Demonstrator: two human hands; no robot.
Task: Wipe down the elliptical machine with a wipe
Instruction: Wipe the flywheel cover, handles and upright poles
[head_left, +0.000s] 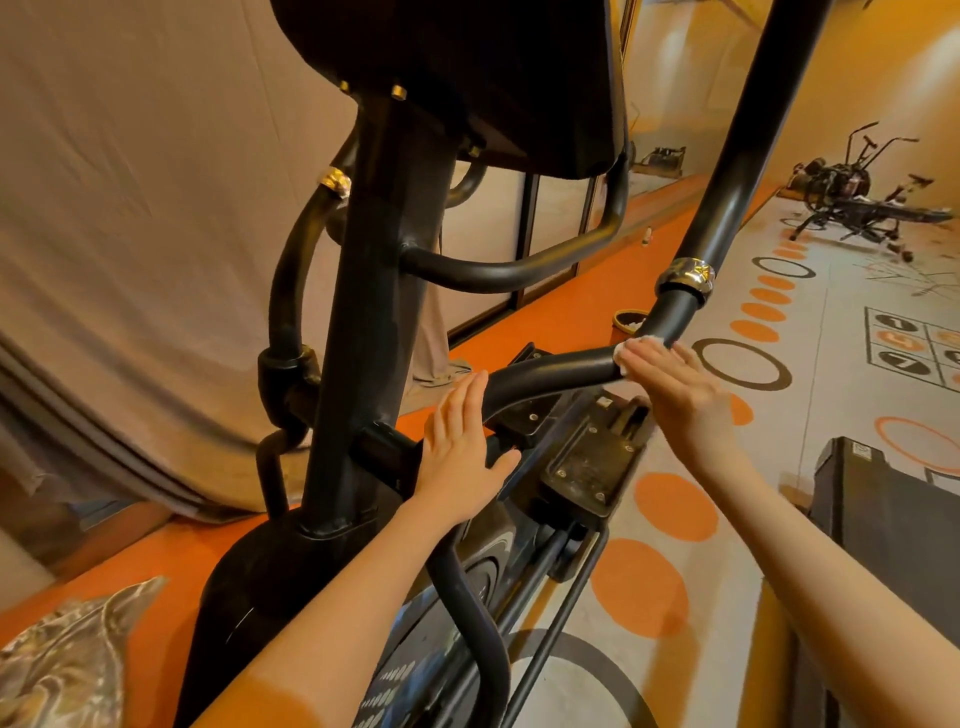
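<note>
Together, two flat hands on one elliptical machine (374, 291): right hand (675, 384) atop one wipe (631, 351), left hand (462, 447) bare.

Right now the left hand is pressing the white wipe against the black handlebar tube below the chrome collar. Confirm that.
Wrong hand. The head view shows the right hand pressing the white wipe against the black handlebar tube below the chrome collar.

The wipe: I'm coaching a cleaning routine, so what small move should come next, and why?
Probably slide the right hand and the wipe up the curved black bar toward the chrome collar. The wipe is pressed at the bend, and the left hand rests flat lower on the bar.
</note>
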